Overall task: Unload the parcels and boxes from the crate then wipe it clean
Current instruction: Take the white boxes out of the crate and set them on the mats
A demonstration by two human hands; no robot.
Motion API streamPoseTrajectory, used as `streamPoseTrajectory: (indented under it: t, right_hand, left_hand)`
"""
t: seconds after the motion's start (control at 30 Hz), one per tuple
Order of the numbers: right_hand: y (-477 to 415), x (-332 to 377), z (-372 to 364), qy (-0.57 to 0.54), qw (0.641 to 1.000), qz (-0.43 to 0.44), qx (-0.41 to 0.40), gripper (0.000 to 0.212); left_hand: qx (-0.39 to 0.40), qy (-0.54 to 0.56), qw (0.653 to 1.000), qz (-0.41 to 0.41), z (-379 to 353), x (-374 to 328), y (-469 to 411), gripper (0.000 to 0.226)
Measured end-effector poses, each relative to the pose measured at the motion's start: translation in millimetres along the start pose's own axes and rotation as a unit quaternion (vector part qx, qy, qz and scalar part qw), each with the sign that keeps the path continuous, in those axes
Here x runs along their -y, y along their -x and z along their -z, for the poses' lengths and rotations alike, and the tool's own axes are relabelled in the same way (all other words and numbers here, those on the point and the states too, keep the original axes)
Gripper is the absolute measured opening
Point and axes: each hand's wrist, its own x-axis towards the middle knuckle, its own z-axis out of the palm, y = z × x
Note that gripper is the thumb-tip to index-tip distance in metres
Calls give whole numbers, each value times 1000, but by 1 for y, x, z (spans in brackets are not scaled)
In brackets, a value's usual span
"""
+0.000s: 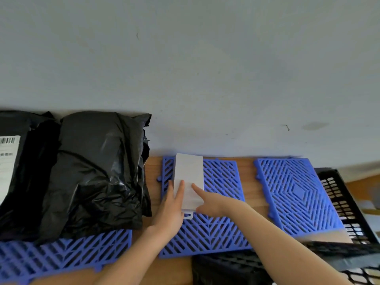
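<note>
A flat white box (189, 173) with a hang tab lies on a blue plastic grid mat (216, 229) by the wall. My left hand (170, 206) rests along the box's left edge with straight fingers on its top. My right hand (207, 202) touches the box's right side, its index finger stretched out onto the top. Two black plastic parcels (90, 171) lean against the wall at the left; the far-left one (12, 161) bears a white shipping label. The black perforated crate (347, 210) stands at the lower right, its inside mostly out of view.
Another blue grid mat (296, 194) lies to the right on the wooden surface (248, 167), and a third (61, 256) lies under the parcels at the left. A grey wall (185, 68) rises straight behind everything.
</note>
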Motion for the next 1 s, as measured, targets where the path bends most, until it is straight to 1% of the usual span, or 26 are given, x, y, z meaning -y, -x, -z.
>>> streamPoseTrajectory:
  t: [0.07,0.17,0.23,0.33,0.47,0.6,0.73,0.8,0.87,0.9,1.0]
  right_hand:
    - [4,1,4,14,1000,4,-22,76]
    - [20,0,14,19,995,27,-97,68]
    - [40,0,22,5,987,47,-155,58]
    - [80,-3,27,-12,970,80,-231,44]
    - [145,-15,17,-65,926,133,-349,30]
    - [210,-49,-6,-118,892,181,-397,23]
    - [265,-97,-44,-150,839,203,-481,16]
    - [284,-126,-64,-170,814,200,-518,15]
    - [293,-158,-81,-184,804,188,-534,15]
    - [293,-174,-90,-181,809,171,-532,15]
    - [276,-223,-111,-159,846,95,-500,16]
  left_hand:
    - [-3,-2,1000,0,3,-7,6,85]
    - [-45,-1,999,-29,16,-20,24,74]
    - [-87,7,995,-53,26,-29,41,62]
    - [-138,22,985,-97,43,-47,72,38]
    - [-206,53,966,-146,63,-81,110,24]
    - [-281,118,930,-207,72,-131,148,16]
    - [-336,125,892,-275,58,-190,192,17]
    - [-329,106,887,-305,36,-216,210,17]
    - [-283,90,902,-313,6,-234,221,22]
    - [-252,76,914,-308,-10,-241,224,26]
    - [-188,22,941,-281,-60,-249,225,44]
